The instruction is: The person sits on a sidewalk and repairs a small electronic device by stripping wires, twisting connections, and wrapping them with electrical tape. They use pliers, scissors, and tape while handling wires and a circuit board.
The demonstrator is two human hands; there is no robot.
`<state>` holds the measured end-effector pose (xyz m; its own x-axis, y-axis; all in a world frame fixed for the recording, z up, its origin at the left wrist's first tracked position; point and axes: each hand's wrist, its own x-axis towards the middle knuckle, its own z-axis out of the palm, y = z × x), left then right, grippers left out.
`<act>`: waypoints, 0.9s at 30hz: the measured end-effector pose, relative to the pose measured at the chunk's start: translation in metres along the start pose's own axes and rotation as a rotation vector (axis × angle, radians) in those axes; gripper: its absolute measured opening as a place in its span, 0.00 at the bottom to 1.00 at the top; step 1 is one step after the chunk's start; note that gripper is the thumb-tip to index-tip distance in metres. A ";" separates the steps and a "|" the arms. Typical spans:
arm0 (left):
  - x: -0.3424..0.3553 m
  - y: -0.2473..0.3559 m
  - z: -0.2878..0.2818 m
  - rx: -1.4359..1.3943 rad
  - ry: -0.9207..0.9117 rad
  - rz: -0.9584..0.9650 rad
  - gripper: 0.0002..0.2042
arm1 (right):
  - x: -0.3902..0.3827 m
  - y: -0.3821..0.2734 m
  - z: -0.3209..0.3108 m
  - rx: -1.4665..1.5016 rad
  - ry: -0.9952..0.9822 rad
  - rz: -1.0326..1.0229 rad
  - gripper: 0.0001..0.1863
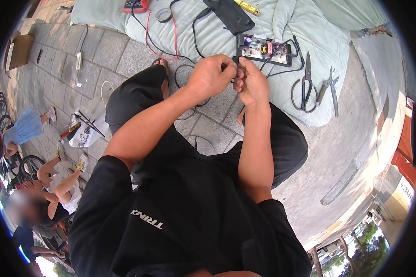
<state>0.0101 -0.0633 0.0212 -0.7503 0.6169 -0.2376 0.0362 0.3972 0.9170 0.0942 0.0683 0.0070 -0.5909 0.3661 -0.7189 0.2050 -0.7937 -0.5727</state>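
My left hand (211,76) and my right hand (253,83) meet in front of me, fingers pinched together. Between them is a small black piece (236,59), which looks like the end of a black cable; the fingers hide most of it. Just beyond, on a pale green quilt (277,87), lies an opened black power adapter case (289,59) with its circuit board (263,48) exposed. Black leads run from the board over its right side. A flat black cover (229,17) rests behind the case.
Scissors (305,90) and a metal plier-like tool (334,92) lie at the quilt's right. A red multimeter (136,4), a tape roll (163,15) and a yellow tool (247,6) lie farther back. People sit at the left near bicycles; a power strip (79,60) is on the paving.
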 end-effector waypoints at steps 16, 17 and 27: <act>0.011 0.007 -0.009 -0.568 -0.211 -0.448 0.11 | 0.017 0.037 0.000 0.177 -0.105 -0.203 0.10; 0.009 0.006 -0.009 -0.577 -0.215 -0.460 0.11 | 0.014 0.038 0.004 0.189 -0.096 -0.213 0.10; 0.005 -0.005 -0.005 -0.453 -0.188 -0.310 0.09 | -0.011 0.009 0.000 0.016 -0.054 -0.115 0.17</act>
<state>0.0030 -0.0651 0.0173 -0.5492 0.6448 -0.5317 -0.4838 0.2735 0.8313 0.1024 0.0576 0.0097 -0.6507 0.4292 -0.6264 0.1210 -0.7558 -0.6436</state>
